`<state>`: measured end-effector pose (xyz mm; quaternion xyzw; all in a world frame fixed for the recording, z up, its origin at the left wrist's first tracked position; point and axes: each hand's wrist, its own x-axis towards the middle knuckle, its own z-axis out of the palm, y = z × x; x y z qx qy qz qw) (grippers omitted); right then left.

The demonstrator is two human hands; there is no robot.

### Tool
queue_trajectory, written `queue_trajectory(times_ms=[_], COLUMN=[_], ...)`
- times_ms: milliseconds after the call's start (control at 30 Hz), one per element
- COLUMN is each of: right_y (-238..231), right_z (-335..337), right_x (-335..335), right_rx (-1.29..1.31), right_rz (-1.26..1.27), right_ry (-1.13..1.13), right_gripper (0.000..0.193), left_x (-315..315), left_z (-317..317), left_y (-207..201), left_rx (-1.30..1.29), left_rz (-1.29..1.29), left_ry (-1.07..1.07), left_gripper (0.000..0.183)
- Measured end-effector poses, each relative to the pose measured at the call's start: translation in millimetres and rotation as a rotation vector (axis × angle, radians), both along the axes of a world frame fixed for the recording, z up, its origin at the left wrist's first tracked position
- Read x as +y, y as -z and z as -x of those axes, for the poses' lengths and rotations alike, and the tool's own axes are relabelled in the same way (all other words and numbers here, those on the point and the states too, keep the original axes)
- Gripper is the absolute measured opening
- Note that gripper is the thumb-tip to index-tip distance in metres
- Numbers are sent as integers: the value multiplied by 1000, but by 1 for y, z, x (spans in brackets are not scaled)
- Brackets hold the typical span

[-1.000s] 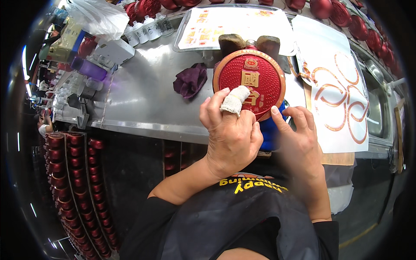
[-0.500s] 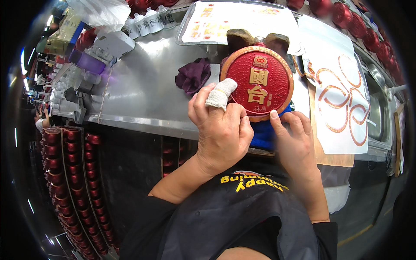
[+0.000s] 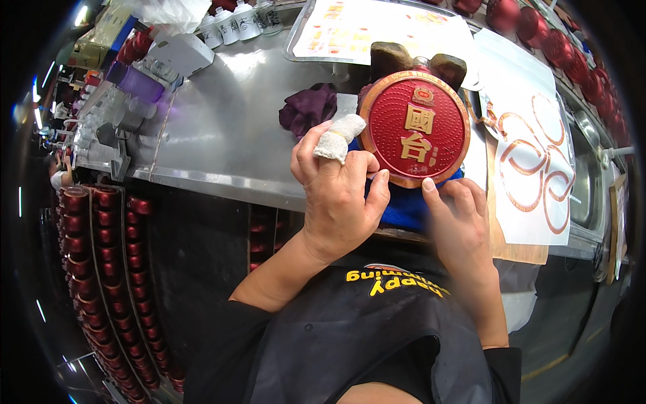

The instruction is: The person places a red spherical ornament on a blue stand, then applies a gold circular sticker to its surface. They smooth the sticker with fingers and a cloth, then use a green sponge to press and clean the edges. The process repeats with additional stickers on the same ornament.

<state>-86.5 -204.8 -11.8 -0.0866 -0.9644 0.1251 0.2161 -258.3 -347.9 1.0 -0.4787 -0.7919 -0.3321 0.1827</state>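
Observation:
A round, flat-faced red bottle (image 3: 417, 128) with raised gold characters is propped up, its face toward me. A copper-coloured printed band (image 3: 464, 145) runs around its rim. At the lower left of the rim, my left hand (image 3: 336, 188) is closed, thumb and forefinger together against the edge; a white knitted finger cover (image 3: 340, 138) wraps one finger. My right hand (image 3: 461, 215) presses its thumb on the bottom of the band, its other fingers curled behind. Below the bottle lies a blue cloth (image 3: 404, 214). Two dark padded blocks (image 3: 390, 60) flank its neck.
A crumpled purple cloth (image 3: 308, 111) lies left of the bottle on the metal bench (image 3: 222, 128). To the right, a white sheet (image 3: 531, 225) carries several copper ring bands. A tray (image 3: 296, 50) with printed sheets, white bottles (image 3: 229, 28) and rows of red bottles (image 3: 77, 229) surround the bench.
The view has shifted slightly, so the bottle appears further right. My left thumb and forefinger sit a little apart from where they were on the rim; my right thumb stays on the lower edge.

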Motion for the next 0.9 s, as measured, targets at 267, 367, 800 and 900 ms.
queue_trajectory(times_ms=[267, 367, 800, 900], right_y=[-2, -3, -10, -7], right_z=[5, 7, 7, 7], right_x=[-4, -5, -8, -9], right_rx=[9, 15, -41, -6], right_rz=[22, 50, 37, 95], right_ry=[1, -4, -13, -3], right_gripper=[69, 70, 56, 81], left_x=[-6, -5, 2, 3], left_z=[14, 16, 22, 28], left_y=[10, 15, 25, 30], left_rx=[-164, -222, -114, -135], left_rz=[-82, -132, -199, -247], left_ry=[79, 90, 70, 75], left_gripper=[16, 15, 18, 18])
